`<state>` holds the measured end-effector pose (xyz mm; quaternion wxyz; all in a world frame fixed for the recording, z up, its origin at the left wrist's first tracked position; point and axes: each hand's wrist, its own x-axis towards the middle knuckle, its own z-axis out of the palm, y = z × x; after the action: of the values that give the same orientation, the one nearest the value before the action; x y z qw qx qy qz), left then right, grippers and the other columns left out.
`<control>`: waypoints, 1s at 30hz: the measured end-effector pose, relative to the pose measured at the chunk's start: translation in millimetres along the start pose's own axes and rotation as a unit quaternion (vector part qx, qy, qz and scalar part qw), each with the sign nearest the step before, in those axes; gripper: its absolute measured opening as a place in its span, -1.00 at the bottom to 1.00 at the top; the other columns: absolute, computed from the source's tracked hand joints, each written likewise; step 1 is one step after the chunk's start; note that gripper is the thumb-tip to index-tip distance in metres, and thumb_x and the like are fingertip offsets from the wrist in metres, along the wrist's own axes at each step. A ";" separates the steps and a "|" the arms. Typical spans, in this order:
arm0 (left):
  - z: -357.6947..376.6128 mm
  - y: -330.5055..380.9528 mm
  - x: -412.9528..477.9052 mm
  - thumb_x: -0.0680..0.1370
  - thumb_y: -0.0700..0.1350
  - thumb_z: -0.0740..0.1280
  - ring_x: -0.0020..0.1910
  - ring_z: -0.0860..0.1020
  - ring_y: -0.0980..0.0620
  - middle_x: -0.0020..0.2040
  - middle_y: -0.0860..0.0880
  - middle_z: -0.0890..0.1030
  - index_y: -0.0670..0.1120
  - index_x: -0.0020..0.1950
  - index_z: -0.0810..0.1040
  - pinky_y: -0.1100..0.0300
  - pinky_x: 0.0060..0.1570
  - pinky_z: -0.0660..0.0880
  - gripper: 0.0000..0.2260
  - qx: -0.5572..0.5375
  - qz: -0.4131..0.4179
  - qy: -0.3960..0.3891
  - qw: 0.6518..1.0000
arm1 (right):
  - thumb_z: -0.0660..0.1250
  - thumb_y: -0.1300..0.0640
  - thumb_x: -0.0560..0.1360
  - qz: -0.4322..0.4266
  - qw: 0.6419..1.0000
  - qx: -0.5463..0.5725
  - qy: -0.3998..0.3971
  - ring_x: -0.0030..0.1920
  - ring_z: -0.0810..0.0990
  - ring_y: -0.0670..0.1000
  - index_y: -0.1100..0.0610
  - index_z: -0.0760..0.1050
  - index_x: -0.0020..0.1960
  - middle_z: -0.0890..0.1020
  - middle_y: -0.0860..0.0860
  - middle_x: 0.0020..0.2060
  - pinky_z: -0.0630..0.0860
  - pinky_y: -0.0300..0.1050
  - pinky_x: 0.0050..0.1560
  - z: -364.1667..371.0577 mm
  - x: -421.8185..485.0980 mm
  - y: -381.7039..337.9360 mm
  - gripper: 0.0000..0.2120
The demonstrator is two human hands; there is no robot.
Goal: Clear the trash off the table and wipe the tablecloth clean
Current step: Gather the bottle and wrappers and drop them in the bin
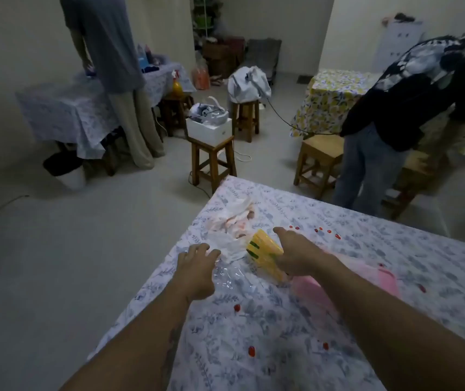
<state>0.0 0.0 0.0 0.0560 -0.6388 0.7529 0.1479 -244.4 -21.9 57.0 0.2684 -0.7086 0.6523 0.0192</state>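
Left fingers [201, 248] spread apart, tips on the edge of a white crumpled bag [229, 249], nothing gripped. Left hand [196, 270] palm down over clear plastic wrap [229, 276] near the table's left edge. Right fingers [283, 232] stretched forward and loosely together, pressed along a yellow wrapper [263, 251] with green marks; whether clamped on it or just resting, cannot tell. Right hand [296, 255] above the wrapper, forearm crossing a pink cloth [338, 286] lying flat on the tablecloth [296, 348].

Beyond the white bag, more crumpled white-and-pink trash [237, 218] toward the far corner. Red spots [324, 231] scattered on the floral tablecloth: a cluster just past the right fingertips, others [251, 351] nearer the camera.

Farther out, a wooden stool [213, 162] with a white box [208, 129] beyond the table corner. Standing person in grey [107, 52] at a covered table to the left; another person [411, 108] bent over by a yellow-patterned table [330, 100] on the right.
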 end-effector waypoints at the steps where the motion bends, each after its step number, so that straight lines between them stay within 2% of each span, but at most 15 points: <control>1: 0.4 -9.2 8.6 0.42 -0.11 0.40 0.56 0.05 -0.13 0.57 -0.06 0.16 0.09 0.56 0.17 -0.11 0.49 0.02 -0.25 0.040 0.027 -0.009 0.999 | 0.30 0.16 0.47 0.013 1.000 -0.002 -0.001 0.44 0.30 0.19 0.03 -0.01 0.57 0.24 0.14 0.52 0.45 0.11 0.30 3.7 9.6 -5.9 -0.23; 4: 2.4 -33.2 30.5 0.41 -0.07 0.46 0.59 -0.02 -0.15 0.58 -0.08 0.14 0.10 0.59 0.06 -0.22 0.51 -0.15 -0.14 0.103 0.082 -0.038 0.991 | 0.32 0.17 0.46 0.067 0.998 0.009 -0.007 0.45 0.29 0.18 0.01 -0.06 0.59 0.24 0.14 0.52 0.46 0.07 0.28 13.8 32.2 -21.4 -0.17; 6: 5.1 -47.2 44.0 0.42 -0.05 0.45 0.57 0.04 -0.16 0.53 -0.09 0.22 0.08 0.60 0.02 -0.25 0.50 -0.17 -0.13 0.122 0.120 -0.057 0.984 | 0.31 0.20 0.45 0.096 0.995 0.014 -0.012 0.43 0.31 0.20 0.01 -0.12 0.59 0.24 0.17 0.50 0.47 0.07 0.26 23.3 47.1 -27.3 -0.14; 9: 3.5 -66.2 54.4 0.42 0.02 0.43 0.44 0.28 -0.14 0.43 -0.07 0.31 0.04 0.57 0.08 -0.21 0.48 0.03 -0.19 0.116 0.167 -0.077 0.976 | 0.31 0.19 0.44 0.125 0.992 0.002 -0.009 0.37 0.36 0.24 0.00 -0.24 0.58 0.28 0.21 0.47 0.45 0.14 0.26 41.1 61.9 -31.8 -0.07; 12: -3.7 -77.9 62.6 0.39 0.04 0.41 0.22 0.43 -0.08 0.29 0.00 0.37 0.01 0.43 0.28 -0.03 0.30 0.32 -0.35 0.040 0.204 -0.074 0.975 | 0.33 0.22 0.43 0.151 0.988 -0.020 0.014 0.24 0.48 0.18 -0.03 -0.26 0.57 0.36 0.19 0.40 0.52 0.09 0.12 53.2 69.7 -30.2 -0.04; 15: -14.0 -86.9 71.4 0.38 0.06 0.37 0.15 0.44 -0.01 0.26 0.06 0.38 0.00 0.38 0.34 0.09 0.13 0.37 -0.42 -0.034 0.230 -0.043 0.972 | 0.35 0.24 0.45 0.166 0.986 -0.014 0.022 0.07 0.54 0.11 0.05 -0.13 0.57 0.48 0.17 0.28 0.50 -0.07 -0.12 49.5 76.9 -25.1 -0.12; 17: -20.1 -94.2 77.4 0.38 0.06 0.36 0.09 0.41 0.05 0.24 0.09 0.36 0.01 0.36 0.33 0.14 0.06 0.37 -0.43 -0.091 0.234 -0.034 0.967 | 0.31 0.18 0.46 0.189 0.981 0.024 0.032 -0.03 0.54 0.07 0.10 0.08 0.52 0.53 0.14 0.18 0.46 -0.10 -0.23 41.4 83.0 -19.3 -0.30; 19: -23.3 -102.2 83.7 0.38 0.06 0.37 0.10 0.43 0.08 0.20 0.11 0.36 0.03 0.32 0.34 0.13 0.06 0.44 -0.47 -0.165 0.219 -0.038 0.961 | 0.32 0.09 0.44 0.206 0.975 0.048 0.065 -0.13 0.54 0.02 0.11 0.35 0.32 0.56 0.06 0.00 0.51 -0.08 -0.24 28.3 88.1 -13.8 -0.53; 20: -24.6 -106.2 86.3 0.38 0.06 0.38 0.12 0.46 0.07 0.18 0.11 0.37 0.05 0.28 0.36 0.11 0.07 0.47 -0.50 -0.208 0.201 -0.037 0.957 | 0.33 0.09 0.42 0.209 0.973 0.053 0.078 -0.15 0.54 0.02 0.10 0.42 0.20 0.56 0.04 -0.07 0.54 -0.06 -0.23 20.5 89.9 -13.0 -0.63; 22: -28.5 -111.5 92.4 0.38 0.07 0.39 0.12 0.50 0.07 0.14 0.10 0.41 0.09 0.18 0.37 0.10 0.04 0.52 -0.58 -0.278 0.148 -0.012 0.949 | 0.35 0.14 0.41 0.197 0.974 0.073 0.089 -0.17 0.56 0.03 0.12 0.47 0.04 0.56 0.05 -0.13 0.57 -0.04 -0.21 7.1 93.6 -14.0 -0.78; 24: -33.6 -113.4 102.2 0.41 0.05 0.42 0.10 0.53 0.04 0.14 0.06 0.45 0.07 0.16 0.37 0.09 0.01 0.54 -0.62 -0.304 0.096 0.018 0.948 | 0.35 0.18 0.43 0.149 0.980 0.111 0.073 -0.17 0.60 0.07 0.13 0.53 -0.04 0.60 0.07 -0.18 0.61 -0.01 -0.16 0.8 99.0 -22.0 -0.89; 27: -43.6 -110.3 124.0 0.44 0.09 0.45 0.03 0.55 0.00 0.11 0.00 0.52 -0.01 0.18 0.39 0.05 0.00 0.57 -0.58 -0.332 0.021 0.026 0.943 | 0.34 0.16 0.43 0.072 0.991 0.107 0.018 -0.16 0.62 0.10 0.16 0.59 -0.09 0.64 0.09 -0.18 0.63 0.03 -0.10 8.1 107.4 -46.6 -0.89; 30: -54.1 -99.9 147.1 0.45 0.18 0.43 0.00 0.55 -0.04 0.09 -0.04 0.52 -0.04 0.24 0.37 0.10 -0.11 0.50 -0.50 -0.362 -0.045 0.002 0.931 | 0.35 0.05 0.32 0.013 0.999 0.032 -0.020 -0.03 0.54 0.10 0.15 0.60 -0.07 0.56 0.07 0.00 0.60 0.10 0.00 27.2 119.1 -68.8 -0.75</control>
<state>77.3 -169.0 -3.9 -0.1742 -0.6491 0.6188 0.4067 -153.7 -119.4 13.3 0.3035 -0.6904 0.6565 0.0156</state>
